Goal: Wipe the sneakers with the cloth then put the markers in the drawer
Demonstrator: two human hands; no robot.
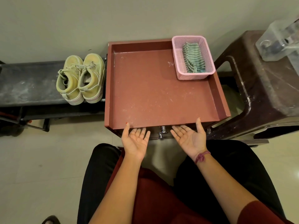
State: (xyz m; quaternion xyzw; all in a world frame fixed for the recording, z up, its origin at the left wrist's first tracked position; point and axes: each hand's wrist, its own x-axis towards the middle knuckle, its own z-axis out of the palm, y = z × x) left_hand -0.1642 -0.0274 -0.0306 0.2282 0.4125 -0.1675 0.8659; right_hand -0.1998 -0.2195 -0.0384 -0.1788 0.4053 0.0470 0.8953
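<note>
A plain room corner with low furniture along a pale wall

A bare grey-white wall [97,21] meets a glossy cream tile floor [40,167]. A dusty black bench [29,83] stands at left, a reddish-brown cabinet [145,88] with a raised rim in the middle, and a dark brown plastic stool [267,94] at right, scuffed with white marks. Light is soft and even.

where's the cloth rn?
Head view: the striped cloth sits inside the pink basket, at the far right corner of the red cabinet top, well right of the sneakers.
</note>
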